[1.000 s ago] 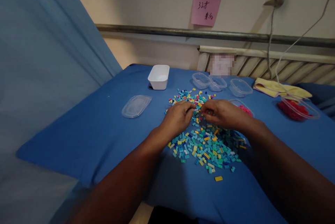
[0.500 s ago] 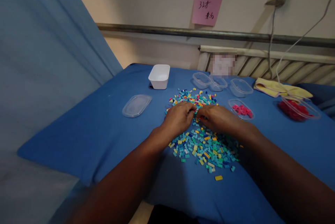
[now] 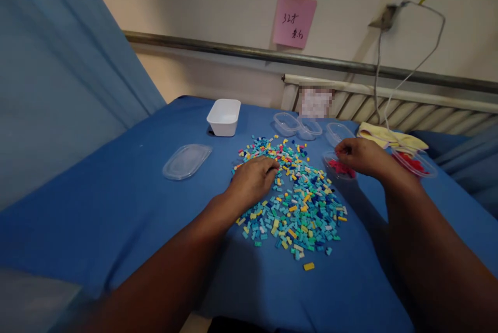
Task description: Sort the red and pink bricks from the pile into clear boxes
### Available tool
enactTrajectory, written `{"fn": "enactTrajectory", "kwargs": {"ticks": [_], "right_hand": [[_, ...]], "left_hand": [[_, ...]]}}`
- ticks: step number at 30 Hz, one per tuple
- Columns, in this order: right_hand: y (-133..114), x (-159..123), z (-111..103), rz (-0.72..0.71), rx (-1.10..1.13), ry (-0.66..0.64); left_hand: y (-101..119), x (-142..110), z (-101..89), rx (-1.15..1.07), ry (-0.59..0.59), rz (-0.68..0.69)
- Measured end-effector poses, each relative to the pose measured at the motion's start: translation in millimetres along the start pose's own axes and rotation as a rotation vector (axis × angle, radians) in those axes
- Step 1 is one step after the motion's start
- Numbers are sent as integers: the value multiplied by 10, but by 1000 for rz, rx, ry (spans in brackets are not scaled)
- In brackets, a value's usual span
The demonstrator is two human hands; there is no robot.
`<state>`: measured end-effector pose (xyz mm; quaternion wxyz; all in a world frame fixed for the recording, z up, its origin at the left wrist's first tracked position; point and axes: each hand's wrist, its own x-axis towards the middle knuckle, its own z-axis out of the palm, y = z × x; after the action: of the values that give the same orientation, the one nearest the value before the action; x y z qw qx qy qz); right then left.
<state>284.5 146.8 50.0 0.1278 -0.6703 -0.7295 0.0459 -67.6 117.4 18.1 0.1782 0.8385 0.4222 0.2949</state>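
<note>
A wide heap of small toy building bricks (image 3: 311, 213), mostly turquoise, blue and yellow, is spread over the blue cloth. My left hand (image 3: 252, 177) rests at the heap's left middle with its fingers curled together; anything in them is hidden. Off to the right, my right hand (image 3: 361, 155) hovers over a small clear tub of pink bricks (image 3: 341, 168). Its thumb and fingertips are pinched, and a reddish speck shows at their tips, too small to name surely. Pink and red bricks also lie scattered in the heap's far part.
A white box (image 3: 224, 118) stands at the back left, a clear lid (image 3: 187, 162) nearer. Clear tubs (image 3: 287, 124) line the back, beside a yellow cloth (image 3: 389, 136). Another clear tub at far right holds red pieces (image 3: 412, 163). A cable (image 3: 418, 66) hangs by the radiator.
My right hand has left the heap and moved right, over the tub of pink bricks. The left hand stays at the heap. The view has shifted slightly to the right.
</note>
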Motion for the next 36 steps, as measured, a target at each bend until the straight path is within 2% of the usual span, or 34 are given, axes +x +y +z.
{"fn": "enactTrajectory", "kwargs": {"ticks": [2, 5, 8, 11, 13, 15, 17, 19, 21, 23, 26, 29, 33, 36], "right_hand": [[161, 6, 20, 44, -28, -8], [255, 12, 80, 48, -9, -41], [271, 23, 71, 24, 3, 2], [169, 4, -25, -42, 16, 101], [-41, -51, -90, -122, 108, 143], [-373, -144, -112, -225, 284, 156], [-762, -251, -77, -402, 444, 81], [-1108, -336, 2, -552, 506, -20], [-1325, -376, 80, -565, 554, 23], [-1378, -376, 106, -553, 575, 66], [-1181, -318, 18, -513, 501, 64], [-760, -213, -107, -331, 268, 76], [-158, -88, -108, -40, -76, 47], [94, -45, -26, 19, -165, -3]], "left_hand": [[12, -2, 9, 10, -17, 13], [5, -3, 11, 25, -22, 20], [-13, 3, 7, -6, 17, 43], [12, 17, 21, -149, 53, 11], [59, 30, 38, -321, 58, -91], [117, 45, 48, -506, 50, -218], [170, 64, 40, -666, 56, -313], [209, 84, 17, -776, 87, -369], [237, 99, -9, -848, 108, -413], [260, 104, -27, -893, 100, -440], [271, 108, -51, -909, 94, -449], [193, 133, -116, -816, 223, -467], [-95, 195, -251, -708, 466, -478], [-348, 224, -303, -615, 526, -468]]}}
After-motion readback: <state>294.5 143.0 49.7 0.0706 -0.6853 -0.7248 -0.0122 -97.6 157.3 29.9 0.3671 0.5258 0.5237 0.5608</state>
